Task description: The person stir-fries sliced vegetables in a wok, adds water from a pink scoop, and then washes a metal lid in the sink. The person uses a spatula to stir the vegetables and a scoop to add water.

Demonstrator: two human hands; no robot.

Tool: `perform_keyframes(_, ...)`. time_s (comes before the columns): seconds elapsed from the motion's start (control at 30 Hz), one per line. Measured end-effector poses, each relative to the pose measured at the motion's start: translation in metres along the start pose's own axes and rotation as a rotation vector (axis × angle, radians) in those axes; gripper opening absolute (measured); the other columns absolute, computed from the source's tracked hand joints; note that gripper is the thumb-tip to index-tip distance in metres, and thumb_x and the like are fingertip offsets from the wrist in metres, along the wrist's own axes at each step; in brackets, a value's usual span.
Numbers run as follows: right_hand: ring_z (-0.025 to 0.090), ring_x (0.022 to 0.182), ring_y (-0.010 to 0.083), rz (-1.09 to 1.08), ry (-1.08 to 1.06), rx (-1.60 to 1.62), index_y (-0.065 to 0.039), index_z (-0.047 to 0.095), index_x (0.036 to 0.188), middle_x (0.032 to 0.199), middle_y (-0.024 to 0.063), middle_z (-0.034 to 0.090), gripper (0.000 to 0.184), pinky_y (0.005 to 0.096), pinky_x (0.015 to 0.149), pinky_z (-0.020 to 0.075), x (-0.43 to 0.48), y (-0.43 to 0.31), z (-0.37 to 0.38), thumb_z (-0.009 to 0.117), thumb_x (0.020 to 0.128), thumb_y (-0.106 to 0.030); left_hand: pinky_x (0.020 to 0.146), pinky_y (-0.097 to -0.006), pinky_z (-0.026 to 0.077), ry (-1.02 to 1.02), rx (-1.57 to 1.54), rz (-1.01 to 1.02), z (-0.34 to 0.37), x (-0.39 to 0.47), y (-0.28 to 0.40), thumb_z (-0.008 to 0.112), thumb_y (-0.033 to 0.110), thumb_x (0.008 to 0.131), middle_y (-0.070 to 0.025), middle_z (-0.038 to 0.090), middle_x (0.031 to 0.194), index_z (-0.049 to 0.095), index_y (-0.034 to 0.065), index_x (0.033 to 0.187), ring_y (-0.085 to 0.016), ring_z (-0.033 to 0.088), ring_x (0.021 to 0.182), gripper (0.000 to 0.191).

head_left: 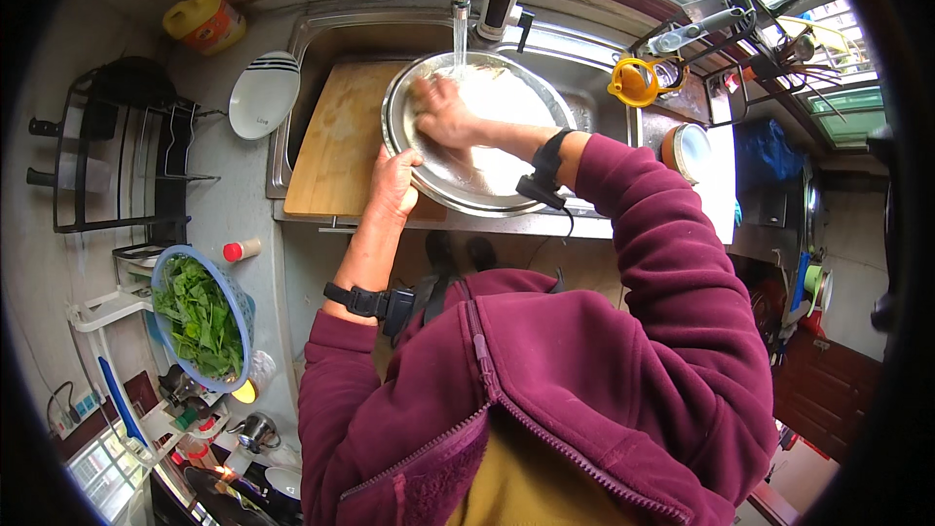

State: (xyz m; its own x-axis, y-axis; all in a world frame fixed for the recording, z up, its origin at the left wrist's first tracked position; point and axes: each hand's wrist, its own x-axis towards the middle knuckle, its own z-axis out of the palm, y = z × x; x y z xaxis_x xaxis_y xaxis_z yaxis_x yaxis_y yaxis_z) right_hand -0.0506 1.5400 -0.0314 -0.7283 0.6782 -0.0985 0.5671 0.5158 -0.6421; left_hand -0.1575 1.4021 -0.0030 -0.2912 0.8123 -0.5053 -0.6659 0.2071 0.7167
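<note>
A round stainless steel basin (467, 193) sits over the sink, partly on a wooden cutting board (340, 131). My left hand (397, 179) grips its near-left rim, thumb on top. Inside the basin, my right hand (444, 113) is blurred, with its fingers apart near the left inner wall; nothing shows in its grasp. Water runs from the faucet (462, 4) into the basin beside that hand. Bright glare on the basin hides part of what is inside.
On the left counter stand a white oval plate (264, 95), a yellow detergent jug (204, 18), a red-capped shaker (241, 250) and a blue basket (245, 307) of leafy greens. A black knife rack (120, 223) is beyond. A yellow strainer (634, 82) and bowls (690, 150) are at right.
</note>
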Motion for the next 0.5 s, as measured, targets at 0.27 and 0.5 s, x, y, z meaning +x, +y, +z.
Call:
perform_keyframes(0.27,0.020,0.137,0.0400,0.184,-0.070,-0.319,-0.033,0.038,0.136,0.147,0.0160,0.024,0.047,0.0588,0.107,0.0183,0.046,0.035,-0.025,0.045,0.091,-0.041,0.089,-0.0323,0.045,-0.057,-0.022,0.010,-0.014,-0.025,0.013,0.047,-0.009,0.068,-0.0068,0.057,0.107,0.049,0.0010,0.120,-0.020,0.054,0.098,0.054)
perform_keyframes(0.5,0.029,0.131,0.0365,-0.221,-0.117,-0.503,-0.012,0.045,0.130,0.132,0.0219,0.040,0.041,0.0515,0.109,0.0191,0.054,-0.022,0.001,0.046,0.091,-0.024,0.083,-0.0292,0.045,-0.108,0.151,0.024,-0.018,-0.014,0.018,0.048,-0.009,0.066,-0.0029,0.057,0.099,0.052,0.0028,0.115,-0.016,0.053,0.089,0.050)
